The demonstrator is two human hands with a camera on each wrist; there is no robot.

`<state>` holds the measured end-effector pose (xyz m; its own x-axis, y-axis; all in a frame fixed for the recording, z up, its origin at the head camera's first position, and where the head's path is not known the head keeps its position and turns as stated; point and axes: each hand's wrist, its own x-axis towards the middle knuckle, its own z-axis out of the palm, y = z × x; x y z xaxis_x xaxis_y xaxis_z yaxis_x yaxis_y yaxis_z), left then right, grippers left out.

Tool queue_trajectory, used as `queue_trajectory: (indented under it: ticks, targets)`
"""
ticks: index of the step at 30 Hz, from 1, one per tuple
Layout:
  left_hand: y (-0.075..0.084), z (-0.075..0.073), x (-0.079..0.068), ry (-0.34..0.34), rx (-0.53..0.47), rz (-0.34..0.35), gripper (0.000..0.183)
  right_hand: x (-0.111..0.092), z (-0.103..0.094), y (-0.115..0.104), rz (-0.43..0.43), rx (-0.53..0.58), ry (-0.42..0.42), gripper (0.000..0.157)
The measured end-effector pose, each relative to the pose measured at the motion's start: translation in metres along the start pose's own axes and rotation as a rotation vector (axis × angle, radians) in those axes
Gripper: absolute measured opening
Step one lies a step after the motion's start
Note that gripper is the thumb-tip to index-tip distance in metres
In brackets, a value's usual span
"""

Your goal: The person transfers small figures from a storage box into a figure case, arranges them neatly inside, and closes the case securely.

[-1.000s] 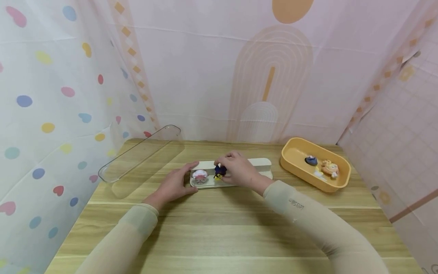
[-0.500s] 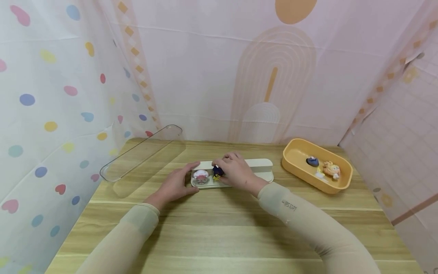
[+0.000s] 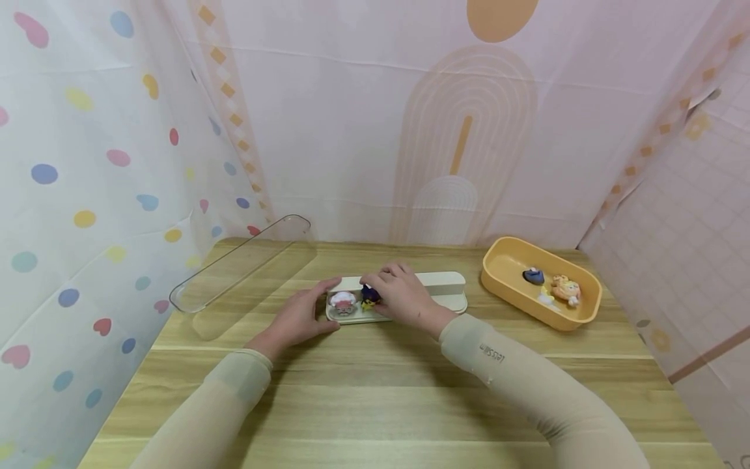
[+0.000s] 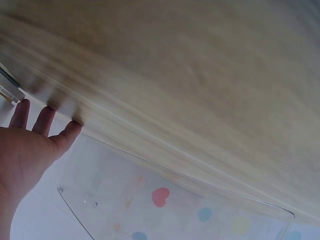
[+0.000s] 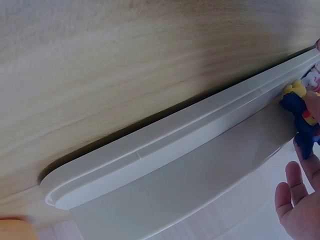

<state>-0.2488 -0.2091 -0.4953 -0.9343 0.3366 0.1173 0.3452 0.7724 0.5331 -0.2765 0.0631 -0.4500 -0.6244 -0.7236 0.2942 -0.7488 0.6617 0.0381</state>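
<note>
A long off-white tray (image 3: 413, 314) with a raised back ledge lies mid-table. My right hand (image 3: 404, 299) pinches a small dark-blue and yellow figurine (image 3: 369, 296) over the tray's left half; red bits show on it in the right wrist view, where the figurine (image 5: 295, 111) is partly hidden by fingers. Just left of it stands a figurine with a white top and pink face (image 3: 342, 302). My left hand (image 3: 299, 316) rests at the tray's left end, thumb by the front corner and index finger at the back. Its other fingers (image 4: 44, 120) are extended and spread.
A clear cover (image 3: 234, 277) with a dark rim stands at the left back. On the right is a yellow bin (image 3: 498, 277) holding a dark-blue piece (image 3: 533, 276) and an orange-blond figurine (image 3: 565, 290). Patterned cloth walls surround the wooden table (image 3: 375, 404).
My right hand has shifted slightly left with the dark-blue figurine, nearer the white-topped figurine. My left hand has stayed at the tray's end.
</note>
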Motion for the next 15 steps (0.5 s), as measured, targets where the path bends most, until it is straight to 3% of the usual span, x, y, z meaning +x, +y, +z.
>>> queue_trajectory:
  ticks: [9,15]
  targets:
    - [-0.0006,0.0002,-0.0005,0.018,0.011,0.028,0.095,-0.002,-0.0016,-0.001,0.016,0.015,-0.022,0.071]
    - [-0.0015,0.0003,-0.0001,0.011,0.003,0.02,0.095,-0.0021,-0.0012,-0.0017,0.0,0.046,-0.012,0.065]
